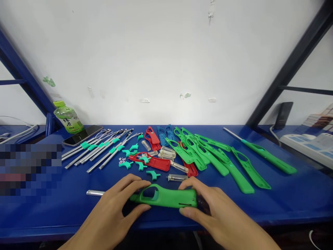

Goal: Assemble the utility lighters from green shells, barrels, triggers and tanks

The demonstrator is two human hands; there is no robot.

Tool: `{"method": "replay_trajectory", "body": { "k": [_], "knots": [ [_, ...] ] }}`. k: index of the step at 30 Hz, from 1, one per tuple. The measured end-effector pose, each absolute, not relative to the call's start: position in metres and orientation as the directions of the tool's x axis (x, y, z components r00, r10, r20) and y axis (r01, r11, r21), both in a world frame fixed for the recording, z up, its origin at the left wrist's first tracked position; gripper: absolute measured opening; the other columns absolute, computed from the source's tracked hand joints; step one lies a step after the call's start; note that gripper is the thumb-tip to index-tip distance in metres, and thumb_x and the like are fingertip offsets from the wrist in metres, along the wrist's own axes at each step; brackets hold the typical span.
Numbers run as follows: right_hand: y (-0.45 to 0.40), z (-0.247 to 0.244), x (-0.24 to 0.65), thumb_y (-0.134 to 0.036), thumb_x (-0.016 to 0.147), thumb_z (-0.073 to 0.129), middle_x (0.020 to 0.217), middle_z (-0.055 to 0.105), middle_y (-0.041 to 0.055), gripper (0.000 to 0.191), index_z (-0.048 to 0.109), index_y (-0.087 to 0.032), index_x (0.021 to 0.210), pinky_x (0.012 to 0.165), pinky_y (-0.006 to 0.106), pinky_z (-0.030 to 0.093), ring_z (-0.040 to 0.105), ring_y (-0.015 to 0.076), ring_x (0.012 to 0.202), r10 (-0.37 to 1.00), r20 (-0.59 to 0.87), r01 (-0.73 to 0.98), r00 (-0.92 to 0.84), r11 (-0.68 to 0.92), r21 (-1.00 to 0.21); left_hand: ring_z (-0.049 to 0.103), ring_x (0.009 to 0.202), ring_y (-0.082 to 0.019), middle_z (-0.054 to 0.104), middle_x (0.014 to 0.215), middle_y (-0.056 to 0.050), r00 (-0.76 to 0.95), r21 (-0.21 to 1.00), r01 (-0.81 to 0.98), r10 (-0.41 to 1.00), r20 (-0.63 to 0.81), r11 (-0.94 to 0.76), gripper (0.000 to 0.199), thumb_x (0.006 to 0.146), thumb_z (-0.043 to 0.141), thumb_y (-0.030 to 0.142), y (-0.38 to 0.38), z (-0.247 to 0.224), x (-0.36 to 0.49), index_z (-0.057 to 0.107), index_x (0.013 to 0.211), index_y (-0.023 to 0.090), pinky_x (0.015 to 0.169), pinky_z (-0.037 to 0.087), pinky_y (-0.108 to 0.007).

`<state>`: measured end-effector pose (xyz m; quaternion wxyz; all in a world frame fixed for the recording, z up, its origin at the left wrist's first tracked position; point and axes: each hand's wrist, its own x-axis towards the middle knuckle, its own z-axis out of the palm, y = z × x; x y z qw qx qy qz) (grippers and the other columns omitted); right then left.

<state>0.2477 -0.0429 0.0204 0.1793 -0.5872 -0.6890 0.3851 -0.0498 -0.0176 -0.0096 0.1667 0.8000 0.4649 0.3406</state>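
Near the table's front edge I hold a green long-nosed lighter point(169, 197) sideways between both hands. My left hand point(122, 205) is closed around its neck end, fingers above and thumb below. Its silver metal tube point(95, 193) sticks out to the left past that hand. My right hand point(208, 205) grips the handle's other end, thumb at the lower edge; the palm side is hidden. Just beyond the lighter lie a teal trigger point(153, 175) and a clear fuel tank point(177, 177). A red handle shell point(156, 163) rests a little farther back.
Metal tubes with wires point(96, 151) lie at the left, near a phone point(82, 135) and a green-capped bottle point(68, 118). Several green handle shells point(236, 173) spread to the right. Another green lighter point(270, 157) lies at far right. A white wall stands behind.
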Motion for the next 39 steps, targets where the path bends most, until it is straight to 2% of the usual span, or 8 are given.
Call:
{"method": "replay_trajectory", "body": {
  "k": [5, 9, 16, 22, 25, 31, 39],
  "knots": [
    [-0.046, 0.019, 0.248, -0.045, 0.103, 0.067, 0.118, 0.081, -0.0005, 0.026, 0.07, -0.038, 0.128, 0.097, 0.036, 0.05, 0.071, 0.0286, 0.113, 0.953, -0.189, 0.696, -0.235, 0.03, -0.717, 0.081, 0.109, -0.026, 0.083, 0.122, -0.004, 0.361, 0.574, 0.677, 0.887, 0.287, -0.461, 0.031, 0.106, 0.068, 0.046, -0.019, 0.0, -0.048, 0.082, 0.13, 0.034, 0.098, 0.066, -0.033],
    [-0.044, 0.019, 0.249, -0.047, 0.103, 0.069, 0.121, 0.081, 0.0003, 0.031, 0.071, -0.04, 0.133, 0.1, 0.037, 0.051, 0.071, 0.0296, 0.118, 0.959, -0.171, 0.682, -0.226, 0.03, -0.731, 0.08, 0.11, -0.025, 0.084, 0.119, -0.004, 0.409, 0.589, 0.661, 0.881, 0.237, -0.465, 0.032, 0.11, 0.057, 0.041, -0.014, 0.008, -0.05, 0.085, 0.123, 0.032, 0.099, 0.064, -0.032],
    [-0.045, 0.016, 0.252, -0.051, 0.103, 0.069, 0.129, 0.08, -0.0016, 0.033, 0.071, -0.045, 0.135, 0.104, 0.038, 0.05, 0.07, 0.0299, 0.124, 0.956, -0.192, 0.672, -0.224, 0.009, -0.74, 0.079, 0.099, -0.022, 0.084, 0.107, -0.002, 0.434, 0.688, 0.622, 0.896, 0.095, -0.374, 0.033, 0.109, 0.055, 0.042, -0.001, 0.012, -0.052, 0.085, 0.108, 0.029, 0.09, 0.06, -0.027],
    [-0.043, 0.015, 0.254, -0.044, 0.104, 0.067, 0.114, 0.08, -0.0021, 0.025, 0.072, -0.042, 0.129, 0.095, 0.036, 0.049, 0.071, 0.0278, 0.112, 0.95, -0.191, 0.667, -0.246, 0.023, -0.744, 0.074, 0.106, -0.021, 0.081, 0.114, 0.0, 0.48, 0.709, 0.633, 0.876, -0.044, -0.311, 0.031, 0.111, 0.055, 0.043, 0.006, 0.017, -0.055, 0.083, 0.115, 0.031, 0.097, 0.054, -0.027],
    [-0.039, 0.013, 0.254, -0.041, 0.103, 0.069, 0.109, 0.08, -0.0028, 0.022, 0.073, -0.04, 0.124, 0.092, 0.035, 0.049, 0.071, 0.0268, 0.107, 0.953, -0.174, 0.66, -0.248, 0.034, -0.75, 0.071, 0.099, -0.018, 0.078, 0.107, 0.0, 0.546, 0.733, 0.621, 0.824, -0.152, -0.276, 0.034, 0.113, 0.053, 0.045, 0.008, 0.025, -0.058, 0.081, 0.106, 0.028, 0.089, 0.053, -0.024],
    [-0.036, 0.009, 0.255, -0.041, 0.104, 0.068, 0.111, 0.081, -0.0026, 0.021, 0.072, -0.04, 0.125, 0.093, 0.036, 0.049, 0.071, 0.027, 0.106, 0.956, -0.142, 0.64, -0.256, 0.058, -0.766, 0.071, 0.105, -0.019, 0.078, 0.112, 0.001, 0.577, 0.783, 0.581, 0.79, -0.206, -0.221, 0.029, 0.111, 0.056, 0.045, 0.01, 0.037, -0.062, 0.081, 0.111, 0.031, 0.093, 0.051, -0.024],
    [-0.038, 0.011, 0.251, -0.036, 0.099, 0.074, 0.096, 0.079, -0.0038, 0.017, 0.076, -0.038, 0.116, 0.079, 0.03, 0.049, 0.071, 0.024, 0.093, 0.966, -0.117, 0.636, -0.232, 0.059, -0.769, 0.069, 0.104, -0.023, 0.078, 0.114, -0.003, 0.553, 0.778, 0.618, 0.767, -0.325, -0.116, 0.043, 0.103, 0.062, 0.064, 0.02, 0.04, -0.069, 0.079, 0.112, 0.026, 0.092, 0.054, -0.028]
  ]
}}
